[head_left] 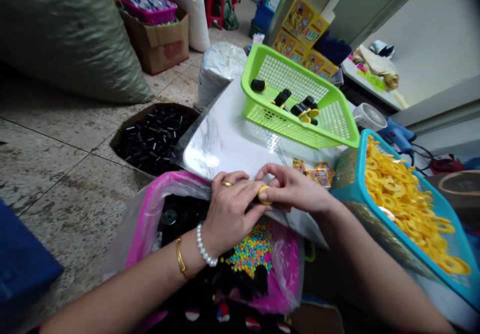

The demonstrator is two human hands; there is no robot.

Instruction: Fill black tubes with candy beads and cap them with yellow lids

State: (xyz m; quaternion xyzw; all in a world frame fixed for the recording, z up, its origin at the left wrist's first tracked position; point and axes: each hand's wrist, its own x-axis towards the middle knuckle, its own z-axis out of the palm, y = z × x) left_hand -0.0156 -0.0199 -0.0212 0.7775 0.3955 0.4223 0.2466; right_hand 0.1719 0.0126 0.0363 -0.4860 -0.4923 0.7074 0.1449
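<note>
My left hand (232,209), with a ring, a pearl bracelet and a gold bangle at the wrist, is closed around a small black container that its fingers mostly hide. My right hand (290,189) meets it from the other side, thumb and fingers pinching a round yellow cap (265,195) at the container's end. Both hands are over the near edge of the white table (225,144). Below them, a pink bin (140,224) lined with clear plastic holds black containers and many small colourful beads (249,254).
A green basket (300,131) holds several black containers with yellow caps. The blue basket (412,244) at right is full of yellow plastic pieces (397,189). Printed packets (320,174) lie between them. Left of the table stands an open sack of black containers (153,134), near a large stuffed sack (67,34).
</note>
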